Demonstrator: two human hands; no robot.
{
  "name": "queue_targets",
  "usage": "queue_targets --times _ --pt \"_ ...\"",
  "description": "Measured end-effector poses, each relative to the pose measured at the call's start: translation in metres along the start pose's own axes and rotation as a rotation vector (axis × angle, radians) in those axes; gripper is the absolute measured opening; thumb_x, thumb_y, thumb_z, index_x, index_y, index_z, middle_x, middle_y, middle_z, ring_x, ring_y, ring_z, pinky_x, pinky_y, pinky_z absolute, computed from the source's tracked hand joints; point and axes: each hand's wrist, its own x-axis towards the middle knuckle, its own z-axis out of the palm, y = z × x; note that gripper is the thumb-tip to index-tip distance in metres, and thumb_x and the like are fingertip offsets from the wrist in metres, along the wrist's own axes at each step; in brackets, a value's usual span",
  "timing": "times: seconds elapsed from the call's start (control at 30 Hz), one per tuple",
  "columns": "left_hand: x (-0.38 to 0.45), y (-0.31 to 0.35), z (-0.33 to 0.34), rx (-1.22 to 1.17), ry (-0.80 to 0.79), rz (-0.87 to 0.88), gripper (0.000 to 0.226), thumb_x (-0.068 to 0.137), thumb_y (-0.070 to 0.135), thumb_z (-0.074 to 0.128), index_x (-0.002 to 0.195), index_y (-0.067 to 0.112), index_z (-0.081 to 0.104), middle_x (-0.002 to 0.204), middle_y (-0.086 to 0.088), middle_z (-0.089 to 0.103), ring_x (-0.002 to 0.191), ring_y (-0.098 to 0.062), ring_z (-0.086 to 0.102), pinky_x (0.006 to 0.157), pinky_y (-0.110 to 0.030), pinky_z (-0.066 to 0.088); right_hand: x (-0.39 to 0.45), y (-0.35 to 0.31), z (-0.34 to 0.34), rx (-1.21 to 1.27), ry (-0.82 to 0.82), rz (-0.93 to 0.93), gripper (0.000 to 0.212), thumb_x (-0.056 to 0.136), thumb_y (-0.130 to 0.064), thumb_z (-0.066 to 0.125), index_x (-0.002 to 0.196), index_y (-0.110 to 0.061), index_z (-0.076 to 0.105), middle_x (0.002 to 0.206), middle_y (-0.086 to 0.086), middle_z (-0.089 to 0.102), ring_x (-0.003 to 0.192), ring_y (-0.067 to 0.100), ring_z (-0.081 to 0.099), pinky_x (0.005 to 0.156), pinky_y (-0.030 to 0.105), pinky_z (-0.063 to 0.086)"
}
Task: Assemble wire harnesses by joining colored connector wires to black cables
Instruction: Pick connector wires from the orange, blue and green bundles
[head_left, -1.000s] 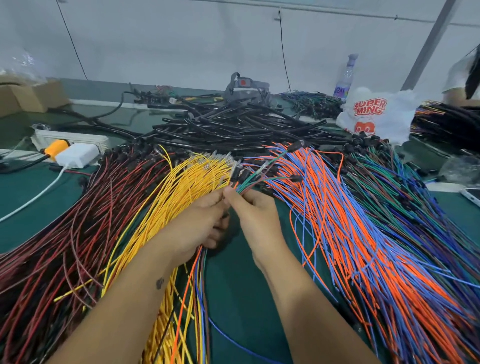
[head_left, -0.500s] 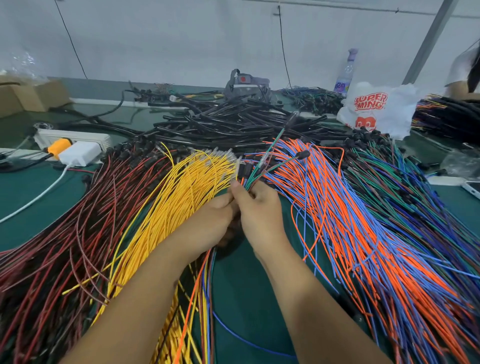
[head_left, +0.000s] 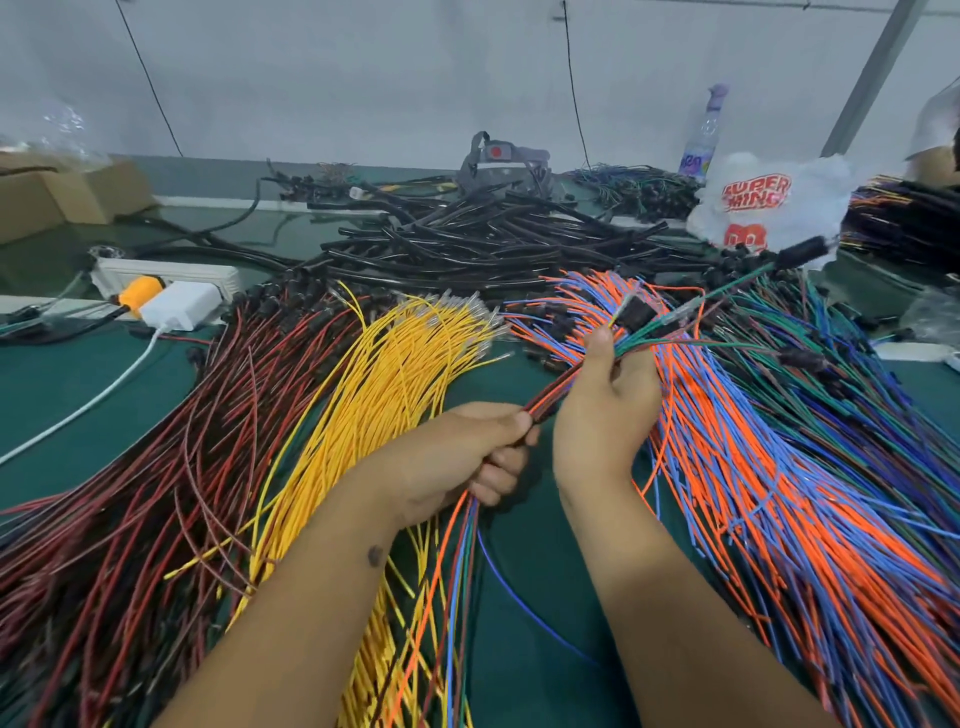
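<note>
- Left hand (head_left: 467, 457) is clenched on a mixed wire bundle (head_left: 452, 561), which trails down toward the viewer over the green mat (head_left: 524, 597).
- Right hand (head_left: 608, 405), half a second ago pressed against the left, is now apart and higher, pinching the bundle's upper ends; its green wires (head_left: 691, 312) fan out further.
- Judgement: a gathered set is being drawn straight, ready for joining.
- Black cables (head_left: 467, 239) lie heaped beyond, untouched.
- White bag (head_left: 763, 202) reads "SUPER MING".
</note>
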Motion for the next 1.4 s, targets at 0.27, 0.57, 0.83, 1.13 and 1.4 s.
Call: queue_targets --times 0.27,0.57,0.83,1.13,1.4 --pt "-0.004 0.002 -0.007 -0.038 0.129 0.113 0.03 0.103 0.02 0.035 0.075 0.015 0.042 0.051 0.009 0.028 0.038 -0.002 0.018 0.036 -0.012 0.017 -0.003 -0.006 -0.001 0.003 -0.723 0.304 0.023 0.092 -0.027 0.063 0.079 -0.011 0.053 0.049 -0.002 0.036 0.035 0.003 0.027 0.035 0.014 0.021" --pt "-0.001 0.003 -0.003 -0.027 0.153 0.042 0.027 0.102 0.018 0.037 0.08 0.013 0.051 0.055 0.005 0.022 0.04 -0.003 0.017 0.036 -0.012 0.014 0.008 0.001 -0.008 0.015 -0.506 0.204 0.036 0.095 -0.022 0.058 0.065 -0.017 0.039 0.053 0.001 0.029 0.047 0.013 0.023 0.049 0.03 0.02" --pt "0.001 0.0 -0.003 0.033 0.06 -0.034 0.027 0.103 0.017 0.036 0.085 0.011 0.055 0.054 0.006 0.029 0.042 -0.006 0.025 0.038 -0.014 0.023 0.04 0.017 -0.023 0.252 0.071 0.278 0.045 0.098 -0.018 0.053 0.061 -0.019 0.03 0.053 0.004 0.031 0.048 0.017 0.03 0.05 0.031 0.026" --pt "-0.001 0.001 -0.012 0.006 0.146 0.052 0.029 0.104 0.02 0.034 0.078 0.014 0.047 0.056 0.006 0.024 0.044 -0.006 0.016 0.038 -0.014 0.016 0.02 0.001 -0.011 0.518 -0.452 0.558 0.027 0.095 -0.015 0.058 0.07 -0.012 0.047 0.045 -0.004 0.037 0.034 0.007 0.025 0.037 0.018 0.022" --pt "-0.003 0.004 -0.005 -0.085 0.102 0.025 0.028 0.103 0.024 0.037 0.083 0.012 0.052 0.054 0.004 0.03 0.04 -0.008 0.027 0.037 -0.015 0.025 0.006 0.0 -0.002 0.39 -0.464 0.386 0.033 0.101 -0.017 0.048 0.07 -0.01 0.053 0.042 -0.008 0.035 0.032 0.005 0.028 0.037 0.016 0.02"
